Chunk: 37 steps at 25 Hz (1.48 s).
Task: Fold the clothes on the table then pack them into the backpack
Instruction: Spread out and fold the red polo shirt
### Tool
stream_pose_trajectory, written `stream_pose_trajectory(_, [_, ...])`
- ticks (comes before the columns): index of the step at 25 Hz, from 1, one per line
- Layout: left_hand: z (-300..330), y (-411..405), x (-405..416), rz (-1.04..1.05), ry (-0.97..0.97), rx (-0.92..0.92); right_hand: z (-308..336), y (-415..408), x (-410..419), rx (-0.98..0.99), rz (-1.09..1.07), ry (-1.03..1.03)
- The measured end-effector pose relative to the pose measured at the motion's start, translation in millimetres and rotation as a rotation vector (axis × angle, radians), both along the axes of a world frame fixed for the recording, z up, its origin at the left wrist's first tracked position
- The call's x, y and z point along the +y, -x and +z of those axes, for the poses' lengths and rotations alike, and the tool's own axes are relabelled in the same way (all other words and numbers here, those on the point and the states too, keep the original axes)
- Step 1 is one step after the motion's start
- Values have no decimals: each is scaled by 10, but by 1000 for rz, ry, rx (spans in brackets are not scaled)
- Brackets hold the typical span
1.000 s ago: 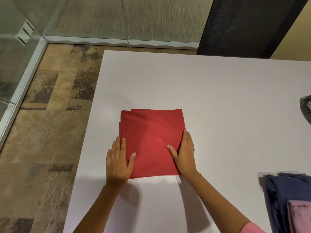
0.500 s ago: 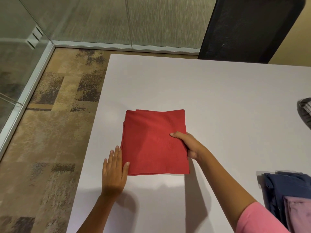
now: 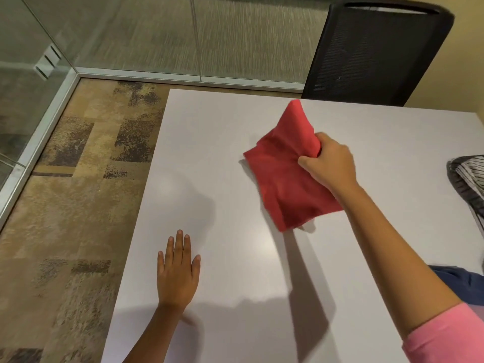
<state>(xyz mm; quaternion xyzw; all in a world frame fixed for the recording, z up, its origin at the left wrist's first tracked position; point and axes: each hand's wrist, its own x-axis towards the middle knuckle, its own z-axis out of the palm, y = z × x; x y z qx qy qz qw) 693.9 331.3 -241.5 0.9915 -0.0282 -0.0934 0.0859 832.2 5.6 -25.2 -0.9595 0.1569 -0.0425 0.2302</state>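
Item, red cloth point(image 3: 285, 179): I log it newly lifted off the table point(image 3: 235, 153), pinched in right hand point(image 3: 328, 163), left hand point(image 3: 178, 271) spread flat; folding done, packing next.

A white table point(image 3: 235, 158) carries a striped garment point(image 3: 468, 176), a blue garment point(image 3: 463, 284) and a flat left hand point(image 3: 178, 273).

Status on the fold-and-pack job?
Done: red garment is folded. In hand: right hand grips it, lifting it off the table; left hand rests flat. Left: striped and blue clothes remain; backpack not in view.
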Motion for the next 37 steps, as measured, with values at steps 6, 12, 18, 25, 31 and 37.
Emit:
stream_pose_trajectory(6, [-46,1,14,-11,5,-22,-603,312,235,-333,230,470])
stream_pose_trajectory(12, [-95,-17,24,-25,4,-48,-1811,1422,494,51,416,456])
stream_pose_trajectory(18, [39,-133,-250,126,146,-45,-1636,1364,278,34,-131,67])
stream_pose_trajectory(25, [418,-683,-963,294,998,281,-1569,1230,-351,203,-592,-619])
stream_pose_trajectory(31, [337,-605,-924,222,723,278,-1582,1477,-521,308,-401,-582])
stream_pose_trajectory(37, [369,-71,-645,147,565,314,-1647,2017,-496,418,-329,-592])
